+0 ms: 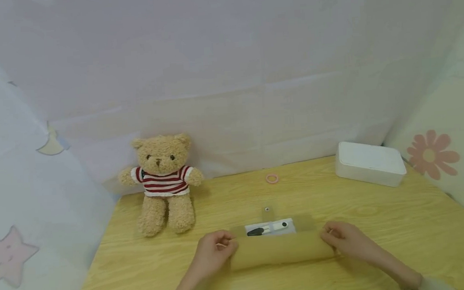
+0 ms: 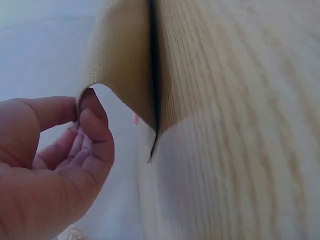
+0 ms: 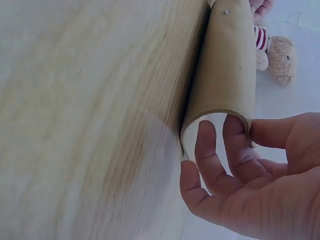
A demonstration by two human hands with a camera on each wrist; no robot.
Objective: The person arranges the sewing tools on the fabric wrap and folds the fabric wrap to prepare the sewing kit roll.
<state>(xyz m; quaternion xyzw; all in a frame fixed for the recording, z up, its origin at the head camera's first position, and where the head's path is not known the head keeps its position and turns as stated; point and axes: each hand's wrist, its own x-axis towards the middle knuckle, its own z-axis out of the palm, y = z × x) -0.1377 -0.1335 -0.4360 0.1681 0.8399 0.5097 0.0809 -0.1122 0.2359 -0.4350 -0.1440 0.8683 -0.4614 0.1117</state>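
Observation:
A tan fabric wrap (image 1: 280, 249) with its near part folded over lies on the table in front of me. Its left end is pinched between the thumb and fingers of my left hand (image 1: 214, 250). My right hand (image 1: 343, 238) pinches the right end; in the right wrist view the curved fabric (image 3: 225, 65) arches over its fingers. Beyond the fold, a slim white-and-black tool (image 1: 274, 226) lies on a pale panel inside the wrap, under a small band. A short tab with a snap (image 1: 267, 209) sticks out at the far edge. What lies under the fold is hidden.
A teddy bear (image 1: 164, 184) in a striped shirt sits at the back left of the wooden table (image 1: 152, 274). Near the back edge lies a pink ring (image 1: 272, 178). A white box (image 1: 370, 163) stands at the back right, and fabric walls surround the table.

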